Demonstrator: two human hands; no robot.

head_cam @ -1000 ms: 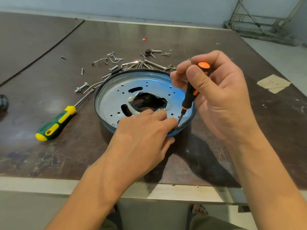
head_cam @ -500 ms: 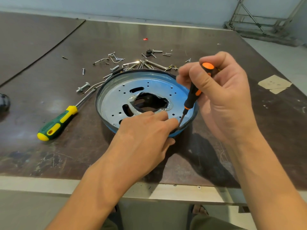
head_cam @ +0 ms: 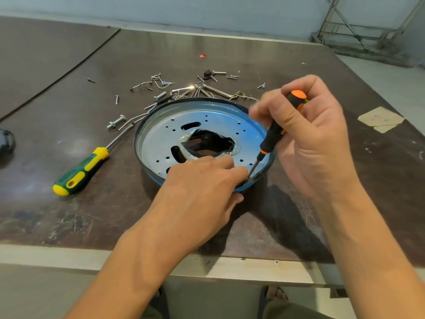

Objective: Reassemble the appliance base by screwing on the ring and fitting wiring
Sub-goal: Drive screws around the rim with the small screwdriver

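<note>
A round metal appliance base (head_cam: 161,139) with a dark rim, several small holes and a ragged central opening lies flat on the table. My left hand (head_cam: 200,192) rests on its near edge, fingertips pressing the plate beside the screwdriver tip; whatever is under the fingers is hidden. My right hand (head_cam: 308,139) grips a small black-and-orange screwdriver (head_cam: 273,134) by its top. The tool stands almost upright with its tip at the near right rim of the base.
A green-and-yellow screwdriver (head_cam: 80,171) lies left of the base. Several loose screws, bolts and wire clips (head_cam: 184,88) are scattered behind it. A dark object (head_cam: 5,140) sits at the left edge, paper scraps (head_cam: 381,118) at the right. The table's front edge (head_cam: 69,256) is close to me.
The fingers of my right hand have shifted around the screwdriver's top, as in turning it. The tip stays at the same spot, and my left hand has barely moved.
</note>
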